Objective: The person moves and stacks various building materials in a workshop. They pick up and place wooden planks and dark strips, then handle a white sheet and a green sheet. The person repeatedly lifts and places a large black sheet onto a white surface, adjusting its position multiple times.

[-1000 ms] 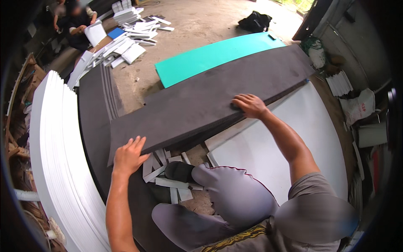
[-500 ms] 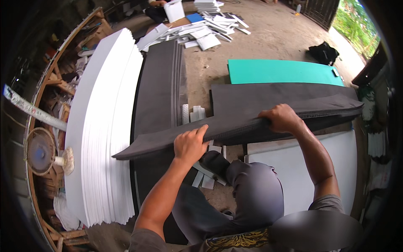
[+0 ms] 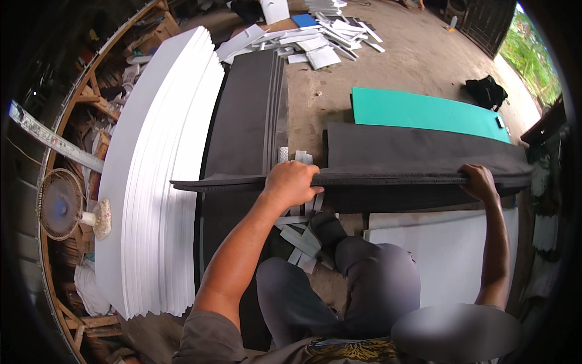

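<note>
You had your knees bent right under the work, and your left hand (image 3: 293, 184) was clamped over the near edge of a long dark foam sheet (image 3: 376, 179), fingers curled down over it. Your right hand (image 3: 480, 182) gripped the same edge further along, closed on it too. The sheet was lifted level in front of you, seen almost edge-on, with its left end sticking out past your left hand and over the black stack (image 3: 245, 127).

Honestly that unsupported end looked like the weak spot. I'd guess it could sag or flap and catch on the black stack, or on the white stack (image 3: 151, 182) beside it, and crease. The loose white strips (image 3: 300, 233) by your foot (image 3: 324, 230) looked like a slip risk if you stepped without looking.

Under the lifted sheet there was another dark sheet (image 3: 418, 155) flat on the floor, then a green sheet (image 3: 424, 112) behind that. Further back were scattered white offcuts (image 3: 321, 45) and a black bag (image 3: 487, 92) on the concrete. A fan (image 3: 60, 206) stood off to your left.
</note>
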`<state>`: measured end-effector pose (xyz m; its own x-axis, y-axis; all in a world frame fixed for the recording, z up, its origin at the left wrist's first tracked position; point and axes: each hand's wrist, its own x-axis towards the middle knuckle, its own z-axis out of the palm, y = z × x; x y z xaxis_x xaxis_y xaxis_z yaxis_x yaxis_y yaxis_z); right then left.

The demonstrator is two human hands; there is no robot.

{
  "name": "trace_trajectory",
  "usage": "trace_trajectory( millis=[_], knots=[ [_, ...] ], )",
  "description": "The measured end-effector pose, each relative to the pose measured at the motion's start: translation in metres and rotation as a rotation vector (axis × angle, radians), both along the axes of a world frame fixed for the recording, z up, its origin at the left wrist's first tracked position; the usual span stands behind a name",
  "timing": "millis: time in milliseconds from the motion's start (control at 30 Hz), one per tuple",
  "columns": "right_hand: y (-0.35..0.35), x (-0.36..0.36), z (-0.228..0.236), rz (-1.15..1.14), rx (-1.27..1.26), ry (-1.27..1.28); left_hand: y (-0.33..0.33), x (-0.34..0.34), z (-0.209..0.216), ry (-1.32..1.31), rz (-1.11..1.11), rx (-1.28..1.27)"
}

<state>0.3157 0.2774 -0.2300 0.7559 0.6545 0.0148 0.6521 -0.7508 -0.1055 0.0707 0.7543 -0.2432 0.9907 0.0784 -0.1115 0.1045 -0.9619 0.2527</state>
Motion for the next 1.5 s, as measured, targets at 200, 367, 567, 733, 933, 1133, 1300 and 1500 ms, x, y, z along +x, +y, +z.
trace_trajectory(
  millis=[200,367,567,733,933,1133,1300,1500],
  knots=[
    [0.036,0.049,0.002,0.085,-0.078,0.038,0.027,0.011,-0.007,0.148,0.024,-0.095],
    [0.051,0.103,0.007,0.106,-0.158,0.191,0.045,0.042,0.016,0.289,0.052,-0.157],
    [0.035,0.096,0.024,0.006,-0.319,0.112,0.058,0.053,0.015,0.210,0.078,-0.206],
    [0.056,0.100,0.151,-0.030,-0.231,0.148,0.068,0.065,0.103,0.124,0.095,-0.299],
    [0.101,0.146,0.332,-0.039,-0.231,0.036,0.105,0.122,0.254,0.002,0.117,-0.304],
    [0.208,0.190,0.413,0.187,-0.054,0.003,0.191,0.114,0.333,-0.153,0.242,-0.246],
    [0.297,0.211,0.414,0.320,-0.122,-0.162,0.239,0.067,0.331,-0.174,0.380,-0.242],
    [0.388,0.207,0.471,0.396,-0.134,-0.185,0.276,0.046,0.349,-0.189,0.422,-0.227]
  ],
)
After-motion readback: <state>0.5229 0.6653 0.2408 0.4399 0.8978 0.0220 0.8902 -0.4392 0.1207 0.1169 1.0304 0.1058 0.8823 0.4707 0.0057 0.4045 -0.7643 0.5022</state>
